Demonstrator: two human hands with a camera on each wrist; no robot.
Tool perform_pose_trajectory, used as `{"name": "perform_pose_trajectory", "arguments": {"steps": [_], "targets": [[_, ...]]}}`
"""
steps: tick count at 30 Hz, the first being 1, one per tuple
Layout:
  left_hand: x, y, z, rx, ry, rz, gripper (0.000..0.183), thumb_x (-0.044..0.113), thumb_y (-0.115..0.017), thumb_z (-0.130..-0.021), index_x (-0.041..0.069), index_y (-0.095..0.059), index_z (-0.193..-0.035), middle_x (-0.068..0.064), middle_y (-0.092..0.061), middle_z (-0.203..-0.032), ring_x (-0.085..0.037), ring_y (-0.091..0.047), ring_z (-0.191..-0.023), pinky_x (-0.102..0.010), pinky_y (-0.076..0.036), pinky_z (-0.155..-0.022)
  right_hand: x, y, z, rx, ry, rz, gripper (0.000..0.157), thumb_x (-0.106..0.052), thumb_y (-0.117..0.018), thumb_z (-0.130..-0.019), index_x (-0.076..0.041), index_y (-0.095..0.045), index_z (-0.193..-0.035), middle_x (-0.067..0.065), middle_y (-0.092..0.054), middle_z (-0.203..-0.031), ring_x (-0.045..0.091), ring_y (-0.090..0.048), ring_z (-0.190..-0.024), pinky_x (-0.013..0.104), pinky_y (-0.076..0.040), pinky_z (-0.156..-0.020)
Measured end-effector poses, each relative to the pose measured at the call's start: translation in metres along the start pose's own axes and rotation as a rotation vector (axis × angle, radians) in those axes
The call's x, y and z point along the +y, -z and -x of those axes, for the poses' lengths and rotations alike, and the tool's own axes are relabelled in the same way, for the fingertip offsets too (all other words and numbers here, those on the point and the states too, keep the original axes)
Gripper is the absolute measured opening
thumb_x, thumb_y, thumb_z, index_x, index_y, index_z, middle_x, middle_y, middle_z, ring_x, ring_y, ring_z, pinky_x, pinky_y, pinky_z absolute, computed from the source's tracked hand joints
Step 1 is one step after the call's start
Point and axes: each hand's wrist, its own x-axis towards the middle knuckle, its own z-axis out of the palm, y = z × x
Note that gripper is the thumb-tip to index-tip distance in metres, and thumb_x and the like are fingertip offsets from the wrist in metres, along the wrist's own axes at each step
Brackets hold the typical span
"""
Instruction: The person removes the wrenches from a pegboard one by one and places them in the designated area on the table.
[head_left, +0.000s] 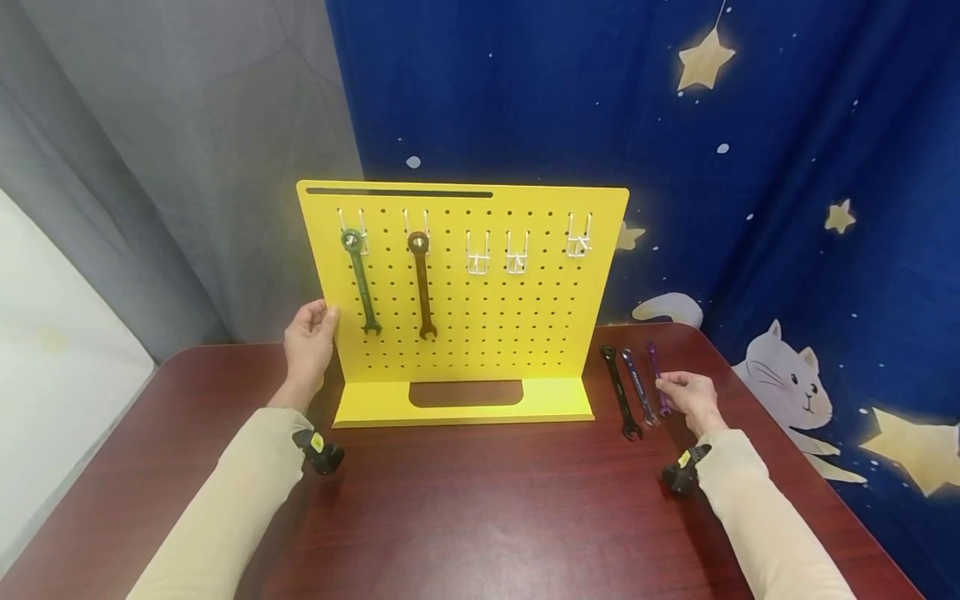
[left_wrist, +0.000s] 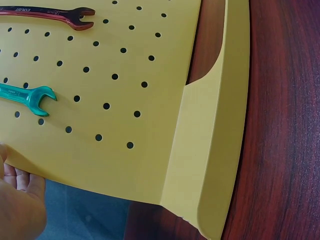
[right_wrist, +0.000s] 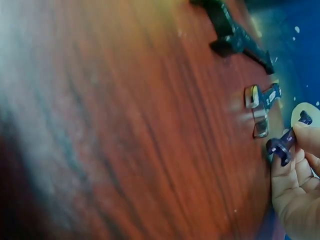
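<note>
A yellow pegboard (head_left: pixel 465 333) stands on the table, and my left hand (head_left: pixel 309 340) grips its left edge, thumb in front. On its white hooks hang a green wrench (head_left: pixel 362 287) and a reddish-brown wrench (head_left: pixel 423 287), open ends down. To the right of the board my right hand (head_left: pixel 692 395) pinches a small purple wrench (head_left: pixel 655 362) between thumb and fingers; its open end also shows in the right wrist view. Beside it on the table lie a blue wrench (head_left: pixel 637 385) and a longer black wrench (head_left: pixel 619 390).
Three more white hooks, among them the rightmost hook (head_left: pixel 577 243), hold no wrench. The dark red table (head_left: pixel 480 508) extends in front of the board. Behind it hang a grey curtain (head_left: pixel 225 167) and a blue star-patterned curtain (head_left: pixel 540 92).
</note>
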Motion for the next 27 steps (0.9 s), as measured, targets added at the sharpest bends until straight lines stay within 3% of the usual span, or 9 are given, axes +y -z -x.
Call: {"name": "perform_pose_trajectory", "arguments": {"steps": [12,20,27], "targets": [[0.0003,-0.0013,0.0001,0.006,-0.001,0.015,0.039,0.028,-0.054,-0.096,0.003,-0.051,-0.125,0.003,-0.054,-0.109,-0.008,-0.052,-0.104,-0.025,-0.044,-0.095,-0.0016,-0.0024,-0.004,0.053,0.056,0.229,0.03,-0.013,-0.066,-0.087,0.01,-0.064,-0.106,0.013,-0.069,-0.087,0.006,-0.055,-0.059,0.021,-0.046,-0.053],[-0.0013,-0.001,-0.0007,0.003,0.002,0.007,0.04,0.029,-0.054,-0.096,0.004,-0.05,-0.127,0.0,-0.053,-0.113,-0.011,-0.051,-0.108,-0.028,-0.043,-0.096,-0.0044,-0.0049,-0.0017,0.096,0.107,0.403,0.026,-0.018,-0.067,-0.087,0.006,-0.069,-0.097,0.022,-0.067,-0.1,0.033,-0.056,-0.089,0.043,-0.043,-0.076],[-0.0049,-0.0009,-0.0032,0.0,0.008,0.008,0.039,0.029,-0.053,-0.096,0.005,-0.051,-0.126,0.001,-0.053,-0.112,-0.009,-0.05,-0.103,-0.024,-0.043,-0.091,-0.0063,-0.0063,-0.0003,0.125,0.117,0.446,0.025,-0.018,-0.067,-0.086,0.005,-0.069,-0.094,0.023,-0.066,-0.098,0.037,-0.053,-0.091,0.045,-0.041,-0.073]]}}
